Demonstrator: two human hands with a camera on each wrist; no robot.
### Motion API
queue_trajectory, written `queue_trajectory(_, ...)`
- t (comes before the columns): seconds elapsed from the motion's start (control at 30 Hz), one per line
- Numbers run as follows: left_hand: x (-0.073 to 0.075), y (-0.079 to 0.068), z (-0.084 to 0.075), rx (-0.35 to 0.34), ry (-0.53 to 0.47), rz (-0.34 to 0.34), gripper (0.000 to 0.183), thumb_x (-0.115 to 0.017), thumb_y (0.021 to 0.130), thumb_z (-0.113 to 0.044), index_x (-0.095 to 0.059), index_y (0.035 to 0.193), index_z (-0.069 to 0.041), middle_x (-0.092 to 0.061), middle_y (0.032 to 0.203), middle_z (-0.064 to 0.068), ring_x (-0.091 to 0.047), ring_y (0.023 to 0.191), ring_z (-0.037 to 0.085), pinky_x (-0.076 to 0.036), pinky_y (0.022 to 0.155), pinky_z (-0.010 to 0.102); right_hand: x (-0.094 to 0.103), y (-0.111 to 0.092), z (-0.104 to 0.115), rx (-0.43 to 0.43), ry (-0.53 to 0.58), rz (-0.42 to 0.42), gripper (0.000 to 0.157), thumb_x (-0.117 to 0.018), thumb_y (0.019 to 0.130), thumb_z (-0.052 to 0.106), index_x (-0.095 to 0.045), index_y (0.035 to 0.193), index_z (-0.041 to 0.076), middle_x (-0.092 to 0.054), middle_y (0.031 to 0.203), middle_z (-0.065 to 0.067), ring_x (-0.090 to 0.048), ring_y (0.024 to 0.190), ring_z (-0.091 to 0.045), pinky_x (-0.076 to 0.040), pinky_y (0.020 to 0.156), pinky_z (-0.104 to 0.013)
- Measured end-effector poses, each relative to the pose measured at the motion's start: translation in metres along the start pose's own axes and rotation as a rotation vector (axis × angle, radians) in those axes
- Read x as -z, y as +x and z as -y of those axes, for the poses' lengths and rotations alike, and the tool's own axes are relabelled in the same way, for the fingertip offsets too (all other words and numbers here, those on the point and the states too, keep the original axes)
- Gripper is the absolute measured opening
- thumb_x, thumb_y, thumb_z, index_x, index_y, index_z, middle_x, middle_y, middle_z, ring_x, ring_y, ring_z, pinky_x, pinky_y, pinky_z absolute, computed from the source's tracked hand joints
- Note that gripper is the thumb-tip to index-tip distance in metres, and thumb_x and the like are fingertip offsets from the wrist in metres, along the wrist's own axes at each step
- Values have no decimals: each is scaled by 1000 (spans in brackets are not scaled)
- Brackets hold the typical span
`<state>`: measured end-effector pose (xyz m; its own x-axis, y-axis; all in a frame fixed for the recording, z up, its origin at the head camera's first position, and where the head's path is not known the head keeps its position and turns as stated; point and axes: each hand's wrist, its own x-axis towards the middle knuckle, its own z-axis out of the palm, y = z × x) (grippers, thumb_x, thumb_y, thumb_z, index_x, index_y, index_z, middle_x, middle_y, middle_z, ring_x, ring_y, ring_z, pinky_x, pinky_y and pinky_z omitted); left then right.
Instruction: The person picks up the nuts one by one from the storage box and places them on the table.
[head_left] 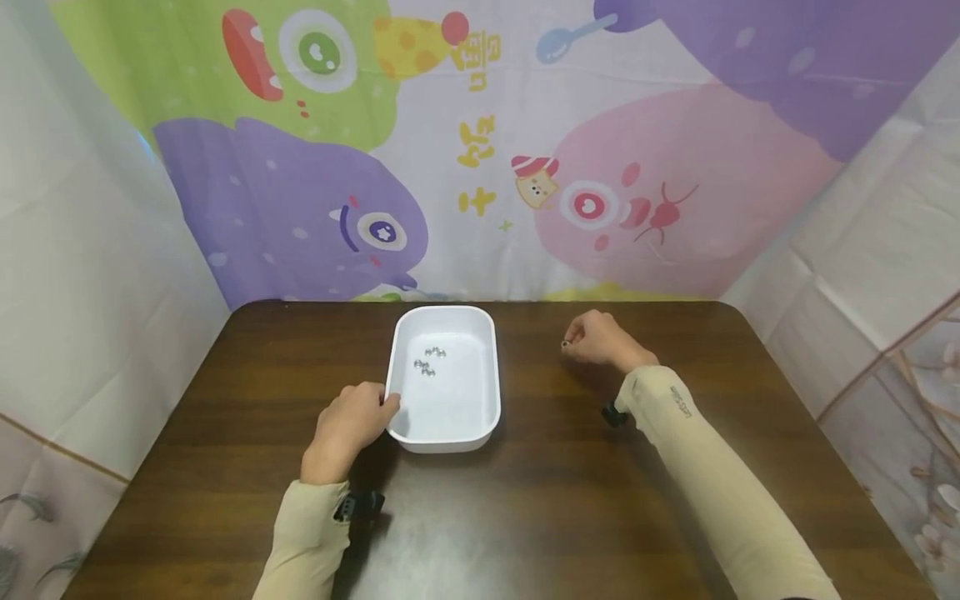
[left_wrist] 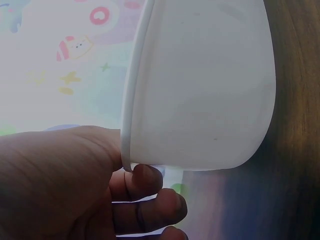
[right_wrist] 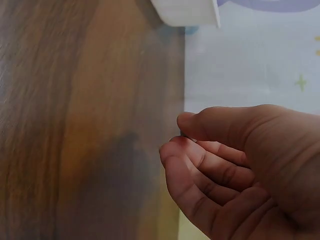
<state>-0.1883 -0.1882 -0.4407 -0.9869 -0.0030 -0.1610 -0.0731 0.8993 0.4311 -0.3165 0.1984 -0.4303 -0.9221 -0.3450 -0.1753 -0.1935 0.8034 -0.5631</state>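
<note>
A white rectangular tray stands on the table, with several small shiny silver balls lying loose toward the left of its floor. My left hand grips the tray's near left rim, thumb over the edge and fingers outside below it; the tray's outer wall fills much of the left wrist view. To the right of the tray, my right hand is over the table, pinching a small silver ball between thumb and fingertips. In the right wrist view the fingers hide most of that ball.
The dark brown wooden table has rounded far corners. Directly behind it hangs a cartoon-printed cloth, and pale curtains flank both sides. Each wrist wears a dark strap.
</note>
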Motion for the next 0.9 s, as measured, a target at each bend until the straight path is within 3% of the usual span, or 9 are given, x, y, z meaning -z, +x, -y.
queue_trajectory(0.53, 2, 0, 1, 8, 11, 19, 40, -52, 103, -36, -71, 113, -2, -69, 92, 12, -57, 74, 25, -44, 61, 40, -10, 6, -24, -51, 7, 4, 16, -70, 95, 16, -71, 99, 1, -74, 85, -11, -69, 72, -19, -55, 67, -32)
queue_trajectory(0.9, 3, -1, 1, 2, 0, 27, 38, -54, 102, -37, -73, 109, -4, -68, 88, 10, -57, 73, 24, -43, 61, 38, -15, 6, -32, -80, 45, 22, 15, -71, 96, 14, -71, 102, 0, -73, 88, -11, -68, 73, -18, -56, 67, -32)
